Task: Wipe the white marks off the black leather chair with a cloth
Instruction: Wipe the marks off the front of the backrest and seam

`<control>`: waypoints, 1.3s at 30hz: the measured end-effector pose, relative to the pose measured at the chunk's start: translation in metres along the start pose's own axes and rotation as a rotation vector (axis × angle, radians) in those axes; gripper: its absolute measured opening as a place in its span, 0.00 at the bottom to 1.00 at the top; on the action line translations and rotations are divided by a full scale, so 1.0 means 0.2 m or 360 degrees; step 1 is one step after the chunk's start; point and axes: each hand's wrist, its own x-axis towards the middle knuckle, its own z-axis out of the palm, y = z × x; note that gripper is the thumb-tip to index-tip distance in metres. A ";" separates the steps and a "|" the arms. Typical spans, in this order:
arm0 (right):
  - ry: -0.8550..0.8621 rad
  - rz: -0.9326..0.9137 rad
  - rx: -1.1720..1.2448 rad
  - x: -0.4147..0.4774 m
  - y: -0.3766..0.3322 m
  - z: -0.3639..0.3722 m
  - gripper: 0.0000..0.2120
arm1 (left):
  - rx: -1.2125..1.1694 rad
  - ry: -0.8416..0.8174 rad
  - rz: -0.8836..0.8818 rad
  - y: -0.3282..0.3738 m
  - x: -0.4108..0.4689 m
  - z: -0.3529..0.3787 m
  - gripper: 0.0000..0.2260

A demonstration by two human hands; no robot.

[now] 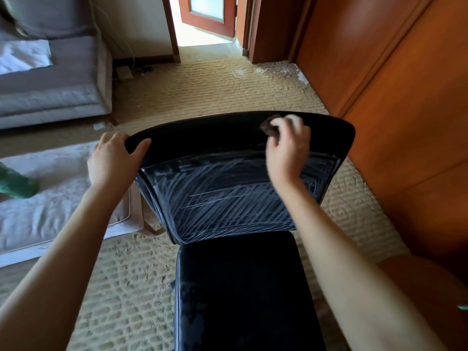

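The black leather chair (240,287) stands right in front of me, its backrest (202,138) facing me. White scribbled marks (222,191) cover the lower panel of the backrest, while its upper band looks dark. My left hand (114,160) grips the top left corner of the backrest, thumb in front. My right hand (288,148) pinches a small dark brown cloth (271,127) and holds it against the upper right part of the backrest. Most of the cloth is hidden behind my fingers.
A grey sofa (63,84) stands at the far left, a pale cushioned seat (50,203) with a green object (17,183) to my left. Wooden wardrobe panels (392,84) run along the right. Beige carpet (202,89) leads to an open doorway (205,21).
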 end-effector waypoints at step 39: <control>-0.0525 -0.0881 -0.0421 0.06 0.86 -0.34 0.15 | 0.0105 -0.0155 0.0667 0.90 -0.07 0.27 0.15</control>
